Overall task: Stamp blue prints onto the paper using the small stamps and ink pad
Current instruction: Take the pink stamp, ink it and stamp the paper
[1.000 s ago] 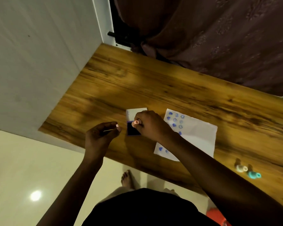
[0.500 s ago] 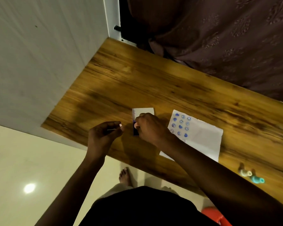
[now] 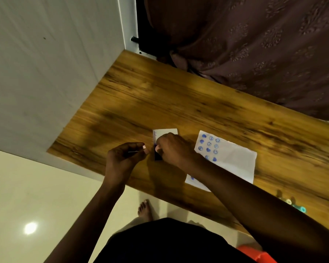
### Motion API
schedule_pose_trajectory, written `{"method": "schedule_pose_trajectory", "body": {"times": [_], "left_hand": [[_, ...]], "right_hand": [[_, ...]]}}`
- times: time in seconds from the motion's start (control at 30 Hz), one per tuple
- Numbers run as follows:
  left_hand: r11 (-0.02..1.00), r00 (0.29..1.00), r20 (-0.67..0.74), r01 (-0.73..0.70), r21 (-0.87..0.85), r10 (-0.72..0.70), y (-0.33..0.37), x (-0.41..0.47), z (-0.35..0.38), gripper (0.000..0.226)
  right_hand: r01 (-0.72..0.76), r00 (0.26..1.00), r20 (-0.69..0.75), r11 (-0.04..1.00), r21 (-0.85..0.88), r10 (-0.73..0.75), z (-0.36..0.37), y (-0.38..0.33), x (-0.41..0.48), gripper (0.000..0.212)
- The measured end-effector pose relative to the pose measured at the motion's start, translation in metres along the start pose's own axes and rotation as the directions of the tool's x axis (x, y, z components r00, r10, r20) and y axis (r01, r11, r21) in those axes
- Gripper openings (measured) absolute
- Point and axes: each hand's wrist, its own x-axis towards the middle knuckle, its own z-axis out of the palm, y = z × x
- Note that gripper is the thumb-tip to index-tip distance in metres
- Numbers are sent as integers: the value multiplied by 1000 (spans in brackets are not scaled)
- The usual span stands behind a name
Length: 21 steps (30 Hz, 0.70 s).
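A white paper point(image 3: 234, 160) lies on the wooden table point(image 3: 160, 95), with several blue heart and smiley prints near its upper left corner. Left of it sits the dark blue ink pad point(image 3: 158, 157) with its white lid point(image 3: 165, 131) folded open behind. My right hand point(image 3: 173, 149) covers most of the pad and pinches a small pale stamp point(image 3: 157, 148) down onto it. Just left of the pad, my left hand point(image 3: 123, 158) hovers with its fingertips closed on a small pale piece point(image 3: 144, 147); what that piece is I cannot tell.
Two more small stamps, one whitish point(image 3: 288, 201) and one teal point(image 3: 301, 209), lie near the table's front edge at the right. A grey wall borders the table on the left and a dark curtain point(image 3: 254, 44) hangs behind it. A red object point(image 3: 258, 255) sits below the table edge.
My right hand has slid further over the ink pad, so less of the dark pad shows. The left hand keeps its pinch and place. The view has shifted slightly.
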Motion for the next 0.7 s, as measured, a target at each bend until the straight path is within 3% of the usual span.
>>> {"method": "schedule_pose_trajectory", "body": {"times": [0.17, 0.3, 0.47, 0.7], "left_hand": [[1000, 1000, 21, 1, 18, -1, 0, -2, 8, 21], [1000, 996, 93, 16, 18, -18, -4, -4, 21, 19], [997, 986, 162, 41, 66, -51, -13, -6, 48, 25], [984, 958, 286, -53, 170, 2, -15, -12, 92, 31]], "right_hand": [[-15, 999, -24, 969, 246, 22, -32, 11, -6, 15], [-74, 988, -88, 886, 457, 128, -57, 32, -40, 16], [-208, 956, -88, 860, 466, 279, -57, 75, -108, 22], [-395, 894, -30, 818, 418, 447, -22, 98, -181, 23]]}}
